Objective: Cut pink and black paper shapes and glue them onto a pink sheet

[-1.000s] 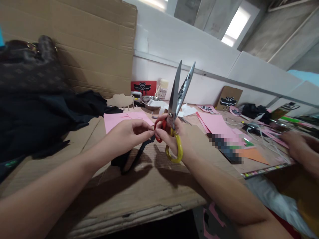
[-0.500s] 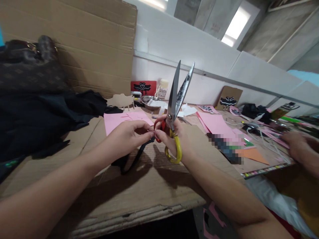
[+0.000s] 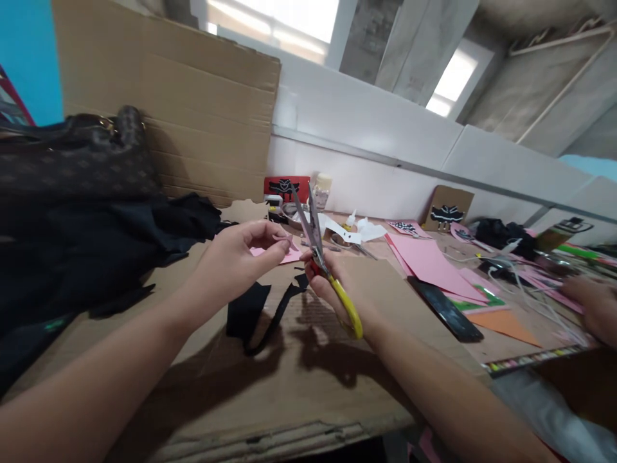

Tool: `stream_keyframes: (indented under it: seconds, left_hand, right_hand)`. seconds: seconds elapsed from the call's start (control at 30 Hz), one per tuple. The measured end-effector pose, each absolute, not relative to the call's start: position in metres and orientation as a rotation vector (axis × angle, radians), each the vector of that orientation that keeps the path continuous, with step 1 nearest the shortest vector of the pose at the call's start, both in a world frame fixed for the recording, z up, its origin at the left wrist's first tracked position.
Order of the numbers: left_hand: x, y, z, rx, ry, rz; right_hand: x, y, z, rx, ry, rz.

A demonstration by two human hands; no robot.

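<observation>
My left hand (image 3: 243,257) pinches a small pink piece (image 3: 288,240) between thumb and fingertips. Beside it, my right hand (image 3: 332,283) holds scissors (image 3: 314,239) with yellow and red handles, their blades slightly apart and pointing up and away. The two hands are a little apart, above the cardboard-covered table. Below them lies a cut black cloth piece (image 3: 248,312) with a thin curved strip. Pink paper shows partly behind my left hand.
Black fabric (image 3: 106,244) and a brown patterned bag (image 3: 81,161) are on the left. Pink sheets (image 3: 434,263), a black phone (image 3: 446,310) and cables lie on the right. Another person's hand (image 3: 590,296) is at the far right. A cardboard panel (image 3: 212,109) stands behind.
My hands have moved apart from each other. The scissors have tipped away, lower and to the left, with their blades closer together. The camera view has shifted slightly.
</observation>
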State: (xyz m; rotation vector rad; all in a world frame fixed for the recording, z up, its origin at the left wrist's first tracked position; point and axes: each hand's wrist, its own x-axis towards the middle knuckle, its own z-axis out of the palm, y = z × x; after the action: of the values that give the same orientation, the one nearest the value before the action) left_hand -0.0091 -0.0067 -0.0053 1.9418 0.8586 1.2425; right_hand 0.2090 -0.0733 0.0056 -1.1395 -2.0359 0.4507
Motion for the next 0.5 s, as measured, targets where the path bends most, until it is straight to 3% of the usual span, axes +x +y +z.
stream_keyframes:
  seconds: [0.5]
  left_hand:
    - [-0.012, -0.005, 0.004, 1.906, 0.888, 1.248]
  right_hand:
    - [0.21, -0.058, -0.048, -1.095, -1.828, 0.882]
